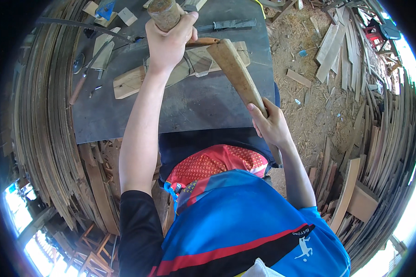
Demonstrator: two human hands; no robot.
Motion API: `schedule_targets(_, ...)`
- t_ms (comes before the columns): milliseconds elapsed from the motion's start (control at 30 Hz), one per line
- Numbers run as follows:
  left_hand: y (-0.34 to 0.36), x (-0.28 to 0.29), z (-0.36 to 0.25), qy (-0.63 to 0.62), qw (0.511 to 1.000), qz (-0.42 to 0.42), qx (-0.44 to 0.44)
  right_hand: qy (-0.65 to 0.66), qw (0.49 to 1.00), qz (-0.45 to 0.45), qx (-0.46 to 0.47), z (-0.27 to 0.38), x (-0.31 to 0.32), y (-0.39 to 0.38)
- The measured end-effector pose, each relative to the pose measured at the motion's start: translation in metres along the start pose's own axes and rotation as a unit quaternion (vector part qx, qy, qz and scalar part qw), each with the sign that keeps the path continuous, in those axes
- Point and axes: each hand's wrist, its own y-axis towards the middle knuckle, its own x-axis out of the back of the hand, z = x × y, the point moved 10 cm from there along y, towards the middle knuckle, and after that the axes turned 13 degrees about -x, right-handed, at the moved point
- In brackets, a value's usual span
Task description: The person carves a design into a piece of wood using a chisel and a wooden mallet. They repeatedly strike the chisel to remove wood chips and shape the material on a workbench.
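Observation:
My left hand (171, 39) is wrapped round a thick wooden handle (163, 13), whose round worn end points up at me. The lower part of that tool is hidden by the hand. In my right hand (272, 122) is a long flat-sided wooden club (238, 74), held slanting, its far end above the work. Beneath both lies a shaped wooden workpiece (129, 83) with dark lines across it, on a dark grey tabletop (208, 108). An orange-brown wooden piece (203, 41) shows between my left hand and the club's tip.
On the table's left lie a thin tool with a wooden handle (78, 90), a small metal piece (95, 91) and a pale board (104, 51). A pale block (127, 16) and a long dark tool (235, 24) lie farther back. Stacked planks (41, 115) flank the left; sawdust covers the floor (305, 120).

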Motion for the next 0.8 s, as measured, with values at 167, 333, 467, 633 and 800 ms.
schedule_targets(167,-0.005,0.014,0.023,-0.111,0.993,-0.038,-0.008,-0.031,0.999,0.004,-0.01,-0.004,-0.007,-0.001)
schedule_targets(333,-0.004,0.013,0.023,-0.108,0.994,-0.029,-0.006,-0.093,0.995,-0.014,0.034,-0.007,-0.006,0.0)
schedule_targets(467,-0.005,0.014,0.024,-0.102,0.994,-0.034,0.004,-0.147,0.987,-0.029,0.064,0.003,-0.006,-0.003)
schedule_targets(633,-0.003,0.012,0.023,-0.113,0.993,-0.035,0.007,-0.17,0.982,-0.029,0.074,0.006,-0.006,-0.001)
schedule_targets(800,0.0,0.013,0.027,-0.083,0.995,-0.05,0.021,-0.178,0.979,-0.018,0.097,0.015,-0.004,-0.004)
